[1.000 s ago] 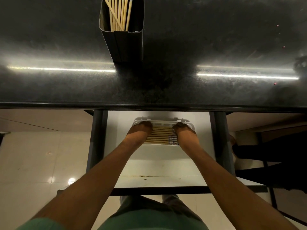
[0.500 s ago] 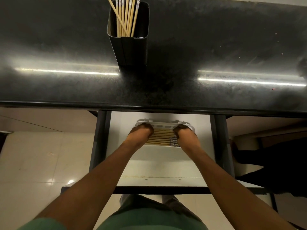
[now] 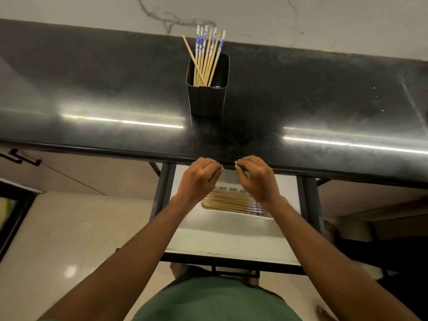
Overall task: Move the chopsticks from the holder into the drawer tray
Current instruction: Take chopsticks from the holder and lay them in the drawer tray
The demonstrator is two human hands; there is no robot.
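Chopsticks (image 3: 206, 57) remaining to be moved stand in the black holder (image 3: 206, 98) on the dark countertop (image 3: 324, 100), directly beyond the two hands and slightly left of the midline between them. Their long axes run near upright, patterned ends uppermost, with one plain stick leaning across the bundle toward the left. The left hand (image 3: 196, 179) and right hand (image 3: 257, 180) hover at the countertop's front edge, above the open drawer (image 3: 231, 242); both are loosely curled, fingertips drawn toward the thumbs, and neither appears to hold anything (a thin stick hidden between the fingers cannot be ruled out). Below them the white tray (image 3: 231, 216) already carries a row of transferred chopsticks (image 3: 229, 201) lying flat, long axes left to right, patterned ends at the right. The holder lies forward and upward from both hands, marginally nearer the left. The next reach is judged to require a forward extension over the countertop, a pinch on the upright ends, and a quarter turn of the sticks to match the tray's horizontal row.
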